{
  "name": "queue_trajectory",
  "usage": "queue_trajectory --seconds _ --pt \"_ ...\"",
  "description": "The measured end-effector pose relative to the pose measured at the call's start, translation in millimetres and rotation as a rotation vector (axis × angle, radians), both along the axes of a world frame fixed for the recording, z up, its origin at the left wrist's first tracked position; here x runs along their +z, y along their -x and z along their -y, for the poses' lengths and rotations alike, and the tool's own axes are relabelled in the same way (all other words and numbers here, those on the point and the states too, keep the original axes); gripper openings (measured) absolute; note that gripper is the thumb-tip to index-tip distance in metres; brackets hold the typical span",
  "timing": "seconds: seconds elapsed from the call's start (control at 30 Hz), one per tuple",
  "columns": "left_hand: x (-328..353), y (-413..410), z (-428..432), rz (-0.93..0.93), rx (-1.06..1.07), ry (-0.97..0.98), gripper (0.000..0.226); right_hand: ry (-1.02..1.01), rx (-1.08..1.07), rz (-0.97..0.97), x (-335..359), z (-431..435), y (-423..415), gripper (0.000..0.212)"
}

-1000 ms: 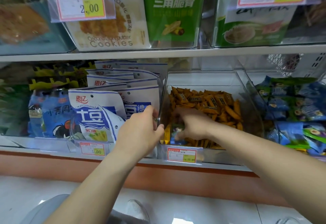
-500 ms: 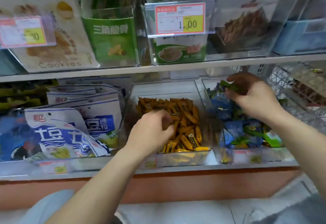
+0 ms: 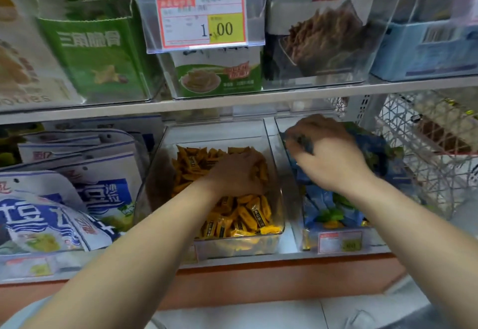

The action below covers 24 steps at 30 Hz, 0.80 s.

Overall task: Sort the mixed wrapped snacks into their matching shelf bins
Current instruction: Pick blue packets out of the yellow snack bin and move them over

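Head view only. Lower shelf (image 3: 258, 257) carries clear plastic bins side by side. Middle bin (image 3: 275, 163) holds yellow-orange wrapped snacks (image 3: 248, 214), piled loose. Left hand (image 3: 236, 173) is down inside it, palm down on the pile, fingers bent into the wrappers; grip state cannot be told, fingertips are buried among the snacks. Right bin (image 3: 297, 199) just beside it holds blue and green wrapped snacks (image 3: 333, 209). Right hand (image 3: 328, 155) sits over the far part of that bin, fingers curled and closed on something blue, a blue wrapped snack (image 3: 301, 141) showing at the fingertips; blurred, so exact item unclear. Price tag (image 3: 340, 242) on the near face of the right bin. Left of the middle bin, white-and-blue snack bags (image 3: 51, 214) stand leaning in rows. Far right, a white wire basket (image 3: 424, 170). Upper shelf: green box (image 3: 95, 51), clear bin with green-and-white packs (image 3: 219, 75) behind a big price label (image 3: 203, 19) reading 1.00, a bag of brown sticks (image 3: 326, 33), a blue carton (image 3: 434, 51). Both forearms bare, reaching in from the near edge.
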<state>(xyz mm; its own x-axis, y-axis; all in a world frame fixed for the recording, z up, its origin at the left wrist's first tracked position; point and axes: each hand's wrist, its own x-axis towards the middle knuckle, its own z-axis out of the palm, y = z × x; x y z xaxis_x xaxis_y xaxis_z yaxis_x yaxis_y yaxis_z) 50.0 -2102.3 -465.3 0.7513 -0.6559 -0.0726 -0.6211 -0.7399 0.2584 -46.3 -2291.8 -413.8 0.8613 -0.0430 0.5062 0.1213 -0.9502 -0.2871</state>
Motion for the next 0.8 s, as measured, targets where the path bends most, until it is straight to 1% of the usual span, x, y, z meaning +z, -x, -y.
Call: queue_trajectory --seconds 0.03,0.1,0.17,0.23,0.37,0.43,0.47,0.53,0.57,0.6,0.63,0.67,0.7,0.77,0.8 --pt "-1.6 -3.0 -4.6 0.033 -0.008 -0.051 0.081 0.03 0.061 -0.077 -3.4 -8.3 -1.7 0.048" --pt "-1.5 -9.4 -20.1 0.079 -0.03 -0.151 0.075 0.15 0.121 -0.267 -14.2 -17.4 -7.0 0.059" --pt "4.2 -15.8 -43.4 0.024 -0.032 -0.202 0.065 0.22 0.101 -0.413 -23.8 -17.2 -12.6 0.067" --pt "12.0 -19.1 -65.3 -0.058 0.008 -0.243 0.057 0.227 0.086 -0.433 -28.3 -14.2 -15.7 0.071" --pt "39.3 -21.8 -73.3 -0.251 -0.015 -0.483 0.049 0.234 0.097 -0.357 -31.0 -15.0 -13.3 0.069" --pt "49.6 -26.3 -63.2 -0.274 -0.007 -0.481 0.035 0.247 0.085 -0.344 -31.9 -16.5 -11.5 0.069" --pt "50.7 -29.9 -56.6 -0.214 -0.001 -0.425 0.034 0.25 0.08 -0.344 -32.4 -16.8 -10.7 0.069" --pt "42.0 -35.6 -38.1 -0.006 0.01 -0.217 0.036 0.248 0.076 -0.346 -33.0 -16.9 -9.6 0.07" --pt "32.2 -35.8 -27.1 0.033 -0.002 -0.085 0.041 0.246 0.078 -0.346 -33.3 -17.0 -9.4 0.07" --pt "21.9 -34.2 -16.2 -0.008 -0.01 0.019 0.054 0.247 0.079 -0.343 -33.8 -17.0 -9.4 0.07" --pt "10.4 -31.7 -6.3 -0.097 -0.005 0.064 0.073 0.249 0.08 -0.338 -34.3 -17.1 -9.8 0.07" --pt "-2.5 -29.0 1.4 -0.161 0.005 0.019 0.087 0.249 0.08 -0.337 -34.7 -17.6 -10.6 0.07" --pt "-15.4 -27.2 6.7 -0.161 0.001 -0.091 0.095 0.243 0.078 -0.338 -34.8 -18.0 -11.3 0.069" --pt "-31.7 -26.4 9.6 -0.08 -0.009 -0.308 0.093 0.221 0.073 -0.347 -34.3 -18.1 -12.6 0.069" --pt "-32.9 -27.5 7.3 -0.058 -0.019 -0.367 0.09 0.211 0.073 -0.352 -33.9 -17.9 -12.8 0.07"
